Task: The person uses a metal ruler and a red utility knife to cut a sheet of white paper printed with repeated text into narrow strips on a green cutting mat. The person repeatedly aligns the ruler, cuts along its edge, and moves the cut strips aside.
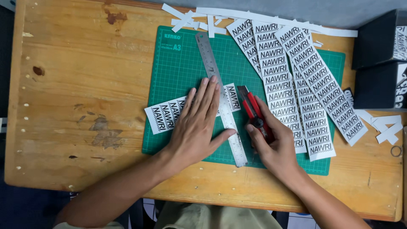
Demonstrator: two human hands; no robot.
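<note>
My left hand lies flat, fingers spread, pressing a steel ruler down across a printed paper strip on a green cutting mat. My right hand grips a red and black utility knife, its blade set against the ruler's right edge near the strip's right end. The strip's middle is hidden under my left hand.
Several long printed paper strips fan out over the mat's right side. White paper offcuts lie along the wooden table's far edge and at the right. Two black boxes stand at the right edge.
</note>
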